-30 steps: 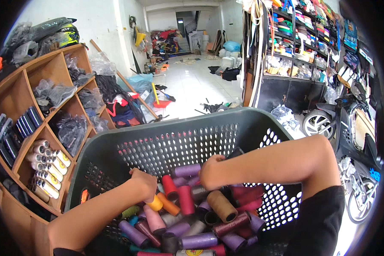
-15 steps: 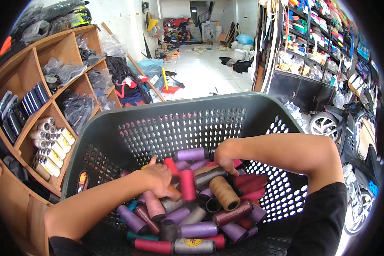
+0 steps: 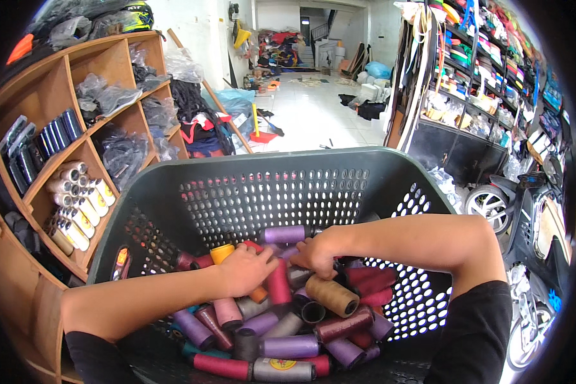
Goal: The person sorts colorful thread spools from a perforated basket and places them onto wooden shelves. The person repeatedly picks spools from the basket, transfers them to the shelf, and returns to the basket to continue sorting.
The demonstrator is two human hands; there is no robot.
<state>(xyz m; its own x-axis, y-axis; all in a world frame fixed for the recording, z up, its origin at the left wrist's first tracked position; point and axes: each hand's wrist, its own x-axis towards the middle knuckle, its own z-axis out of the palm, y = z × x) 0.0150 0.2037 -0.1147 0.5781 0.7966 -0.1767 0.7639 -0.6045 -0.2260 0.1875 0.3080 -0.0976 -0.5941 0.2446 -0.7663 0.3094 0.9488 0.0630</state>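
Nearest to me, a grey spool [image 3: 284, 369] lies on its side with a round yellow label facing up, among mixed thread spools [image 3: 290, 347] inside the dark basket [image 3: 269, 161], whose high walls, I think, keep them from rolling away. My left hand [image 3: 249, 267] is bent over the red spool [image 3: 278, 285] and my right hand [image 3: 318, 252] curls down behind the tan spool [image 3: 331, 296], but I cannot tell whether either one grips, because the fingertips are partly hidden. Farther, at left, white spools [image 3: 81, 217] are piled lying in a wooden shelf [image 3: 48, 89], probably to save space, with labels too small for reading.
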